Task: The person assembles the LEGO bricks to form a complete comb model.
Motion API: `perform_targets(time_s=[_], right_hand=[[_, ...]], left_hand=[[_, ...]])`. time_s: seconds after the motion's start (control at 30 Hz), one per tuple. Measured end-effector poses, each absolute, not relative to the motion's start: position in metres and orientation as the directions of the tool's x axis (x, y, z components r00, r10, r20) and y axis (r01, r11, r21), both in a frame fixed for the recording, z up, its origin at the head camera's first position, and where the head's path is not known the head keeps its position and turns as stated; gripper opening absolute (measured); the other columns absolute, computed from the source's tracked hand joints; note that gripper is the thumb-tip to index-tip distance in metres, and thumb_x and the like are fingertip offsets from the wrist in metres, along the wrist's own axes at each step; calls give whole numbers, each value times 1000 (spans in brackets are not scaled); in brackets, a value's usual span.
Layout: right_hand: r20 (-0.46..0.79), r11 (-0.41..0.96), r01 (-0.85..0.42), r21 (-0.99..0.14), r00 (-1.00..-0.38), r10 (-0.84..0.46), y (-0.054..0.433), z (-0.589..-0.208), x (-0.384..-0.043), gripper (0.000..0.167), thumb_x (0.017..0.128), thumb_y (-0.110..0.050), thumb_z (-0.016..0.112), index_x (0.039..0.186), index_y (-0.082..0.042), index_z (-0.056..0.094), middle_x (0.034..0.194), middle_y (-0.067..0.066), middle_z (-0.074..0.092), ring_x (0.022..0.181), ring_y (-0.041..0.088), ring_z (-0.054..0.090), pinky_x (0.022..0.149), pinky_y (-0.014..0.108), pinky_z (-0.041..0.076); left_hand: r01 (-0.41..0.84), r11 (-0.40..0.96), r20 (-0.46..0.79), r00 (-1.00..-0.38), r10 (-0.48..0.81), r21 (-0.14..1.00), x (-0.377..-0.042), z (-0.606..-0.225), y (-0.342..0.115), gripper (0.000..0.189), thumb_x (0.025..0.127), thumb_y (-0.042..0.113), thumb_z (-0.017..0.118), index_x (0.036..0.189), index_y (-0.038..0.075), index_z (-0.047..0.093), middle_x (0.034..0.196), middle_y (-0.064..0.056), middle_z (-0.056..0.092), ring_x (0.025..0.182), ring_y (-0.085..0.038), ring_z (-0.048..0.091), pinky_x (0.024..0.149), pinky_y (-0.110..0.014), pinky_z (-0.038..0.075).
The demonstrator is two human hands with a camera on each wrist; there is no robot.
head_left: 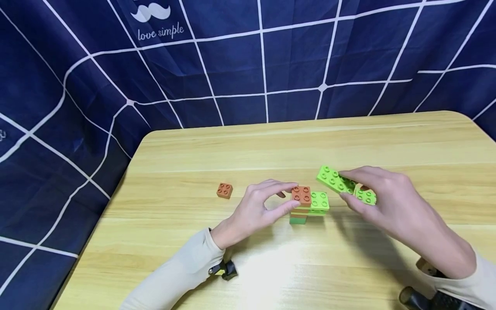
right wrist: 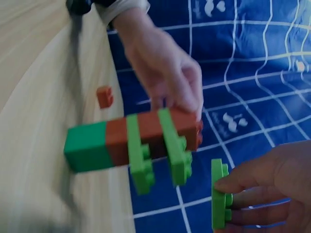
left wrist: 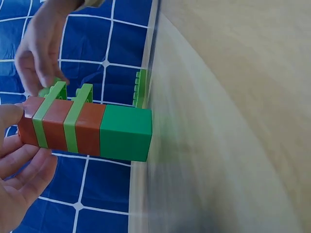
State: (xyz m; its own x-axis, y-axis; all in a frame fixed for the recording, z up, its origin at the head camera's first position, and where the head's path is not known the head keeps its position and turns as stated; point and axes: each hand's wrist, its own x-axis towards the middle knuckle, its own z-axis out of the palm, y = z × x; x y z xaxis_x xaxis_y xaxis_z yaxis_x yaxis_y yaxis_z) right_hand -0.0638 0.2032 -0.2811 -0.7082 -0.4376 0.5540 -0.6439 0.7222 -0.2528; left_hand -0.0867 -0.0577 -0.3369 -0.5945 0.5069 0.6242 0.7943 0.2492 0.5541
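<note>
A tower of toy building bricks stands on the table, with a dark green brick (left wrist: 126, 132) at its base and orange-brown bricks (head_left: 301, 196) alternating with thin lime green plates (head_left: 319, 200) above. Both plates jut out to the right side. My left hand (head_left: 257, 206) pinches the topmost orange-brown brick between thumb and fingers. Beside the tower, my right hand (head_left: 395, 204) holds a loose lime green plate (head_left: 334, 179) by its edges, raised above the table, studs facing up. In the right wrist view that held plate (right wrist: 217, 194) is apart from the tower.
One more lime green plate (head_left: 366, 196) lies on the table, partly hidden by my right hand. A single orange-brown brick (head_left: 224, 190) lies left of the tower. A dark blue cloth (head_left: 232, 64) with white lines hangs behind the wooden table (head_left: 217, 146).
</note>
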Motion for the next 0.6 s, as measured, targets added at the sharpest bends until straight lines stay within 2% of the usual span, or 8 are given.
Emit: perform_targets(time_s=[0.1,0.2,0.3,0.5,0.6], right_hand=[[571,688,-681,-251,-678,-463,198,-278,-60,35,80,-19,76,109,0,70,97,12,71,76,23,66,62,42,55],[576,653,-712,-258,-656,-487,192,-277,-58,38,90,-34,67,109,-1,71,98,11,71,78,22,66,62,40,56],[567,620,-736,-272,-643,-514,188,-277,-57,42,93,-39,61,111,-2,70,100,12,70,84,27,68,66,44,58],[562,576,-775,-260,-607,-562,182,-278,-59,60,99,-52,36,112,-5,70,103,7,70,92,27,67,73,44,56],[563,562,-789,-247,-589,-579,180,-278,-60,61,100,-51,33,111,-6,70,102,5,69,92,25,67,73,41,55]], left_hand=[[803,245,636,-584,504,543,-87,-339,-58,37,83,12,75,116,-2,66,108,-13,71,86,-20,68,85,-17,52],[811,241,644,-574,505,534,-87,-340,-58,38,83,12,75,116,-3,65,109,-13,70,86,-20,68,85,-17,51],[810,241,644,-575,504,535,-87,-341,-58,38,83,12,74,117,-3,65,109,-13,70,86,-19,68,85,-16,51],[808,238,644,-578,501,539,-87,-343,-58,40,83,10,75,118,-4,64,108,-14,70,89,-18,67,86,-17,51],[808,242,646,-578,498,536,-87,-343,-58,43,81,8,76,120,-6,63,107,-14,70,89,-18,67,87,-17,51]])
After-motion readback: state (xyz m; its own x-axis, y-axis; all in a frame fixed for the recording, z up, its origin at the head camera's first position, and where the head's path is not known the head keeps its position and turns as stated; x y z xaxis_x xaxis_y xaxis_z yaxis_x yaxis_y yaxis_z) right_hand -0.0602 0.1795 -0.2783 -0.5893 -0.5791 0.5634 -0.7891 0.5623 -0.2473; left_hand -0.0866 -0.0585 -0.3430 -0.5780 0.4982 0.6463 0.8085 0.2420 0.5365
